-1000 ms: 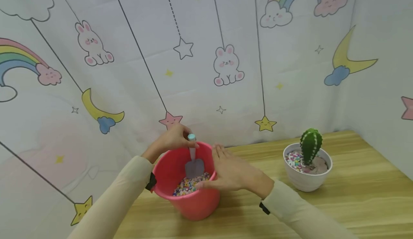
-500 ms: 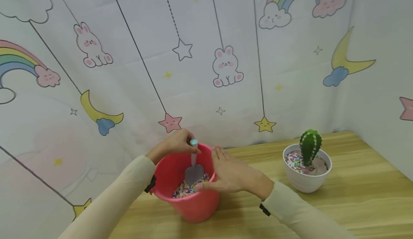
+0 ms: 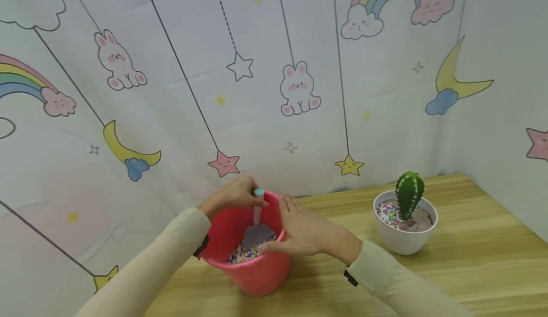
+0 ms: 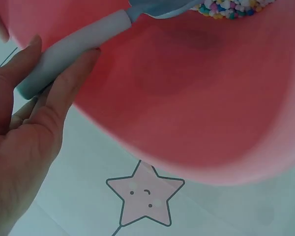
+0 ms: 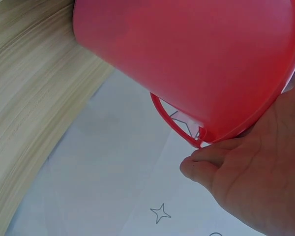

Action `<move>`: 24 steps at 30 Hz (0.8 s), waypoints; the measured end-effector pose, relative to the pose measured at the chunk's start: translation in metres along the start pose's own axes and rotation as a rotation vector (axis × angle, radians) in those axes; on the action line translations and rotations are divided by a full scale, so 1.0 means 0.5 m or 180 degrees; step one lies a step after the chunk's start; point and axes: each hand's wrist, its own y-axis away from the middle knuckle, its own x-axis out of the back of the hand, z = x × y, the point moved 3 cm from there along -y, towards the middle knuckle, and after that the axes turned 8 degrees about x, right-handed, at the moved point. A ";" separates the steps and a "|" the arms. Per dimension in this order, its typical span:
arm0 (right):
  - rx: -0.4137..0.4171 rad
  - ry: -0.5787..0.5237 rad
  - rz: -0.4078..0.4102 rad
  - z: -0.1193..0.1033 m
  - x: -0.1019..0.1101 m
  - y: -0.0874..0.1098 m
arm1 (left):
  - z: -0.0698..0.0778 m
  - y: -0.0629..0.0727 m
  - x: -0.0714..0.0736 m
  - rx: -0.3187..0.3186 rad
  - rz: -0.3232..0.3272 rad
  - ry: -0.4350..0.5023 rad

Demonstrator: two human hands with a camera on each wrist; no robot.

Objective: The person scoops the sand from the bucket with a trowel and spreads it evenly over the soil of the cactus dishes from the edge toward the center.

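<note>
My left hand (image 3: 237, 195) holds a small shovel (image 3: 257, 234) by its pale handle, between thumb and fingers, as the left wrist view also shows. The grey blade points down into a pink-red bucket (image 3: 263, 279), its tip touching a layer of tiny multicoloured beads (image 3: 244, 254). In the left wrist view the white handle (image 4: 73, 51) runs up toward the blue-grey blade. My right hand (image 3: 310, 231) rests along the bucket's right rim, fingers stretched toward the back and thumb over the near edge. In the right wrist view its fingertips lie near the bucket's handle loop (image 5: 174, 123).
A white pot (image 3: 404, 238) with a green cactus (image 3: 409, 196) stands to the right on the wooden table (image 3: 471, 260). Beads and a brownish-pink patch fill its top. Directly behind the table hangs a printed curtain (image 3: 192, 70) with rabbits, stars and moons.
My left hand and the shovel have moved slightly down, so the blade sits lower in the bucket at the beads. My right hand keeps its place on the rim.
</note>
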 end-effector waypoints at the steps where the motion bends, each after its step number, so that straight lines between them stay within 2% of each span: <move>1: -0.0011 0.0001 -0.0013 0.000 0.000 -0.001 | 0.001 0.000 0.000 -0.0008 0.0013 -0.0032; 9: -0.0068 -0.0025 -0.0049 -0.002 -0.001 0.000 | 0.003 0.001 -0.009 0.0001 -0.0009 -0.0195; 20: -0.0035 -0.0095 -0.0032 0.000 -0.001 -0.002 | 0.002 0.005 -0.014 0.0108 -0.0087 0.0131; 24: 0.0007 0.0027 -0.0052 -0.001 0.001 -0.005 | 0.003 0.009 -0.017 0.0181 -0.0059 0.0217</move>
